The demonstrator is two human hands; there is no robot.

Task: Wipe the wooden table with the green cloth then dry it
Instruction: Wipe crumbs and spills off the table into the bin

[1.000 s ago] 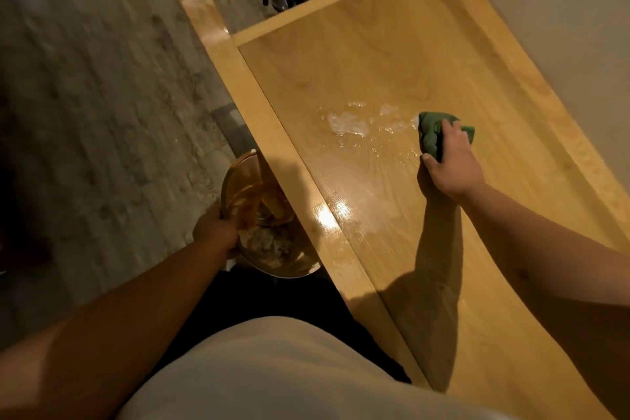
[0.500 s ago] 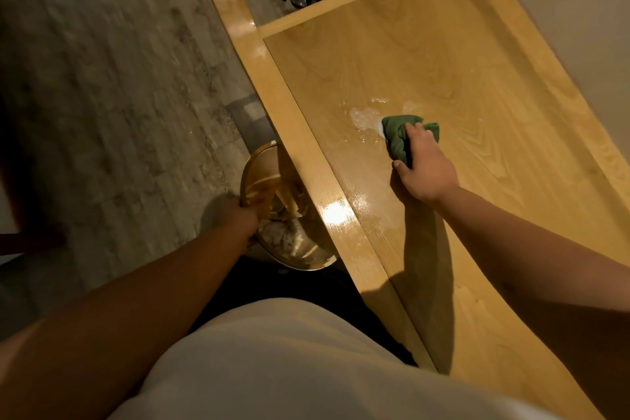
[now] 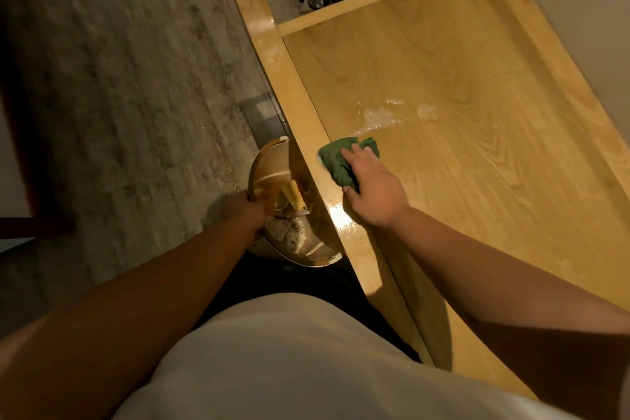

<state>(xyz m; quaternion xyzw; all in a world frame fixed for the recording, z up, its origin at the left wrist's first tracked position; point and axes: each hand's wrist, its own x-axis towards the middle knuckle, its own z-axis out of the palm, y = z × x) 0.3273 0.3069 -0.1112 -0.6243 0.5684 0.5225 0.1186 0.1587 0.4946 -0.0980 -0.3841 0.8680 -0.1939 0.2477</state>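
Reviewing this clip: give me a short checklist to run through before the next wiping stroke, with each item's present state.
1. Green cloth under the right hand: ok, bunched and pressed on the table.
2. Cloth at the table's near rail: ok, touching it.
3. Metal bowl held by the left hand below the table edge: ok.
4. Wet foamy patch cleared: not ok, it lies beyond the cloth.
5. Table surface dried: not ok, glossy near the hand.
6. Drying cloth ready: cannot tell, none in view.
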